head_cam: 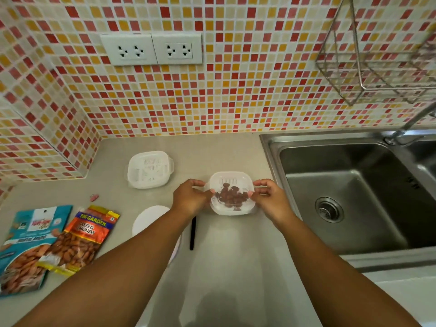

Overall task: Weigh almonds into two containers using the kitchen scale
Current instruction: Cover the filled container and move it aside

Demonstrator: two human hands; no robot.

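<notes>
Left hand (pixel 191 197) and right hand (pixel 269 197) grip the tub (pixel 232 208) of almonds (pixel 230 197); second tub (pixel 149 169) sits at ten o'clock on the desk (pixel 236 256).

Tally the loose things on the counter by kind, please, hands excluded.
Containers: 2, empty, with almonds
Almond bags: 2, blue, orange
Scale: 1
Black pen-like stick: 1
Pink scrap: 1
Total: 7

Two containers (pixel 232 192) (pixel 150 169), two almond packets (pixel 26 246) (pixel 82 239).
</notes>
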